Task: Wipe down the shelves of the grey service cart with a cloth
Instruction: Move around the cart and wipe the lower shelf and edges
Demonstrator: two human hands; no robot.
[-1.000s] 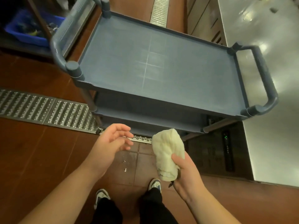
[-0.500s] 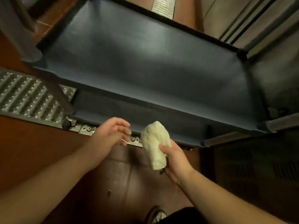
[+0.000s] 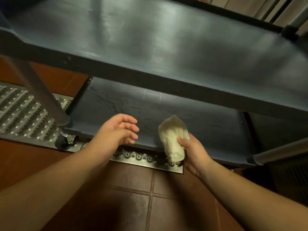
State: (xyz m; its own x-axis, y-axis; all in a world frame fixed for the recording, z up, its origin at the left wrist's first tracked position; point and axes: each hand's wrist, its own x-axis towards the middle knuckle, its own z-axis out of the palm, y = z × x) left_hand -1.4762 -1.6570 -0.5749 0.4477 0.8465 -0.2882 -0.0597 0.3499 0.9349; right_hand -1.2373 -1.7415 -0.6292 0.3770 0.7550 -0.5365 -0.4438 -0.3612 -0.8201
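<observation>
**Viewpoint drops to the cart's lower shelf**

A second ago the head camera looked down on the top of the grey plastic service cart; now the view has sunk, and a broad upper grey shelf fills the top of the frame with the lower grey shelf showing beneath it, dotted with droplets and streaks. That suggests this lower level is the next to be wiped.

Beneath the cart lie the reddish-brown floor tiles and a perforated steel floor drain grate.

The left hand hovers over the lower shelf's front edge, fingers loosely spread, holding nothing. The right hand grips a bunched cream cloth, thumb curled across it, just above that edge and not yet touching the shelf.
</observation>
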